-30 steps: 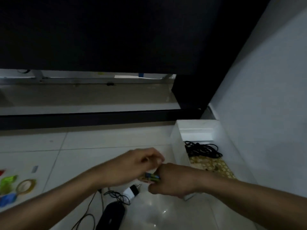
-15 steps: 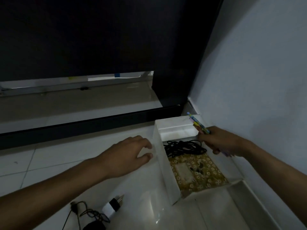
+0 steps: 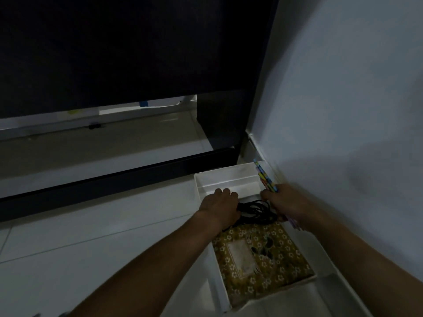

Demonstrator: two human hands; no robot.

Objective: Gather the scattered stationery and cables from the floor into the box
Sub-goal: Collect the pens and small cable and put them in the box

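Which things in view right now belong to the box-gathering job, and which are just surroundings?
Belongs to the job:
white box
black cable coiled inside it
patterned notebook lying in it
coloured pencils, held by the right hand
left hand, on the cable

Just surroundings:
dark cabinet
white wall
tiled floor

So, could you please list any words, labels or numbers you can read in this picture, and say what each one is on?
None can be read.
The pale label patch on the patterned notebook in the box: too blurred to show any text.
The printed pencils held by the right hand: colour pattern only, no legible lettering.
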